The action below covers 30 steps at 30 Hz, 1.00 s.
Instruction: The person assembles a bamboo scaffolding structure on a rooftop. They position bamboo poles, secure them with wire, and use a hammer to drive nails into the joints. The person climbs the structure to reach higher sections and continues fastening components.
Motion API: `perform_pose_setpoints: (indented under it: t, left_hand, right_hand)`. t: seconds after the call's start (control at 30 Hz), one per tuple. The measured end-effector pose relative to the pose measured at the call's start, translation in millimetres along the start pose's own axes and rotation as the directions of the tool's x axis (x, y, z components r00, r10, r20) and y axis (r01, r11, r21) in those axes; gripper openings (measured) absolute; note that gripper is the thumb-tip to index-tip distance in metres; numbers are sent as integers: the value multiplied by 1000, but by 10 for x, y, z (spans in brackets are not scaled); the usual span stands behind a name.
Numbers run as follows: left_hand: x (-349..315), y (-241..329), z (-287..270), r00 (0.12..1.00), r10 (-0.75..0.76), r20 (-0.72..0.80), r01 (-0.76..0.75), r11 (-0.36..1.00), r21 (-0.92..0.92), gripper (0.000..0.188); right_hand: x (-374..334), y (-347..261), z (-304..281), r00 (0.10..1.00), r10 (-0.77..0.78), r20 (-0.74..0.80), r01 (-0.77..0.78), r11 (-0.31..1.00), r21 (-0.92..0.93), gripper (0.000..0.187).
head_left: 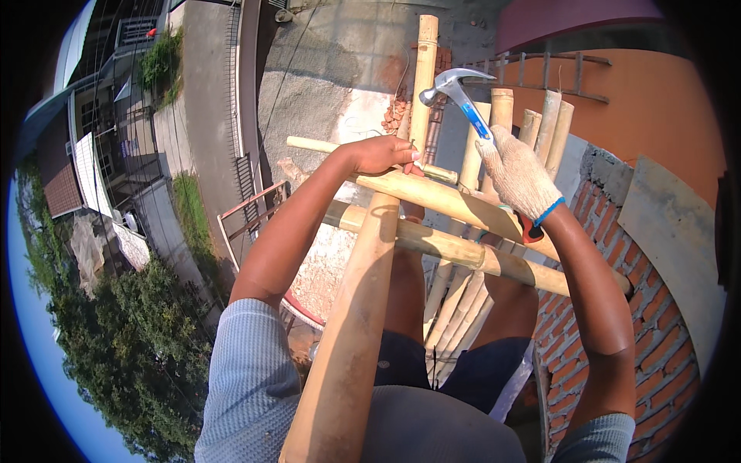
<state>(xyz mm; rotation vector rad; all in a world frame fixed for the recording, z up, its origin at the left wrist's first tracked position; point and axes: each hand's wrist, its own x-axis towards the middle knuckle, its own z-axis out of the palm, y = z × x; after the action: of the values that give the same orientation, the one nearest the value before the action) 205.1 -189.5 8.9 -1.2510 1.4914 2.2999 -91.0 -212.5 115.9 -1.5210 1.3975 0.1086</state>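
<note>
My bare left hand (386, 154) is closed at the fingertips around a thin nail (413, 144), against the upright bamboo pole (421, 92) where it meets a crosswise bamboo pole (448, 194). My right hand (519, 171), in a cream knitted glove with a blue cuff, grips a claw hammer (468, 108). The hammer's steel head is raised, up and to the right of my left hand. Below the glove, the red and black grip end (531, 230) shows. A thick bamboo pole (347, 332) slants from my body up to the crosswise pole.
Another crosswise bamboo pole (502, 264) runs lower, above my legs. Several upright poles (549, 127) stand at the right, beside a brick wall (656, 309) and an orange wall (656, 116). A ladder (579, 73) lies behind. Far below are gravel (309, 92) and stacked bricks (395, 116).
</note>
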Motion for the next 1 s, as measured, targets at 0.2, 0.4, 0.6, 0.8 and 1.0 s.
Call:
perform_pose_setpoints:
  t: [0.2,0.4,0.6,0.8,1.0]
  left_hand:
    - [-11,-11,-3,1000,9,25,-7,999,-50,48]
    - [18,-48,-6,998,57,40,-57,998,-3,48]
    - [36,-42,-30,997,43,61,-43,999,0,50]
    - [18,8,-23,998,13,62,-10,999,-45,50]
    - [-7,65,-56,998,40,52,-45,996,82,49]
  right_hand:
    - [25,-400,-283,958,53,-283,15,972,235,41]
    - [120,-407,-219,991,-105,80,120,971,-207,44]
    - [147,-82,-210,1000,0,11,-1,992,125,45]
    - [45,-92,-35,990,66,121,-72,996,45,44]
    - [145,-237,-246,971,-2,238,23,996,-86,47]
